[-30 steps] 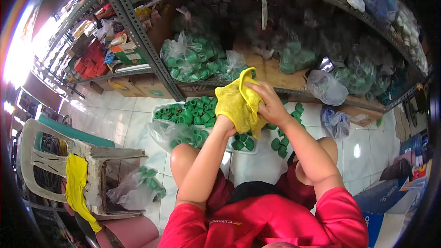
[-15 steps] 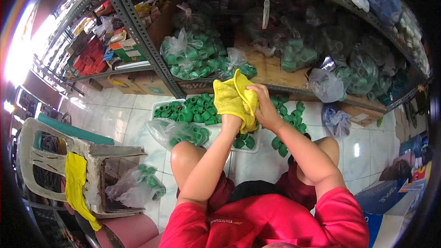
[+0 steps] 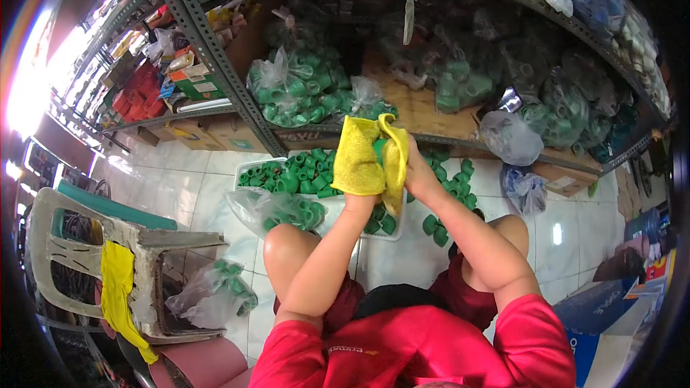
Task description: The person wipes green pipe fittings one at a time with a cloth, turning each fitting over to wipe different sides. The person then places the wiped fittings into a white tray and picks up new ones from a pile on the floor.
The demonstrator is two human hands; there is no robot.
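cloth [image 3: 359, 162] wraps the left hand [image 3: 361, 202], hiding its grip, so i cannot tell it; the right hand [image 3: 418, 169] is closed on the other fold. it is above the tray [image 3: 335, 208], something green [image 3: 379, 148] between folds. wiping seems in hand; the next move calls for a steady hold.

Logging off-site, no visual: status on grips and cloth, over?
Left grip under yellow cloth; right grip against its right side. Green piece shows between folds. Cloth partly hides both grips.
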